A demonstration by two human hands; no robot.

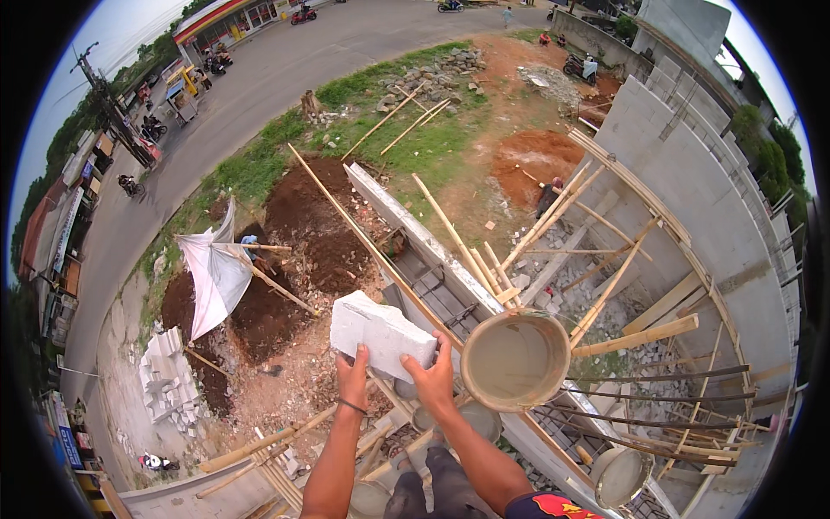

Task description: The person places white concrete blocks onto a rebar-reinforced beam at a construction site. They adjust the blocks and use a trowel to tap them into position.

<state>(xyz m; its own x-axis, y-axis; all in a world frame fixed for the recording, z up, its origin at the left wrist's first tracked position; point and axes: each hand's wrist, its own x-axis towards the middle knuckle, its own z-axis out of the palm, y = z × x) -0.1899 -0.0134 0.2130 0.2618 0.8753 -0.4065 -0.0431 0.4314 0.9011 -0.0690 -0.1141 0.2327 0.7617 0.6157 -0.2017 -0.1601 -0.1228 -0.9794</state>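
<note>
A pale grey lightweight concrete block [380, 327] with a rough, broken upper edge is held up in front of me, tilted. My left hand [352, 379] is closed on its lower left end, thumb pressed to the near face. At the lower right end, my right hand [432, 374] grips it the same way; the fingers behind the block are mostly hidden. Just right of that hand, apart from the block, a round tan bucket [474, 381] contains murky grey liquid [517, 355].
Bamboo scaffold poles [268, 438] surround my feet, high above rubble ground. A narrow wall top [415, 212] runs diagonally ahead. Another bucket [621, 476] stands lower right. Left are stacked blocks [169, 381] and a white tarp [212, 281] beside a person [251, 248]. Bamboo braces [553, 216] lean right.
</note>
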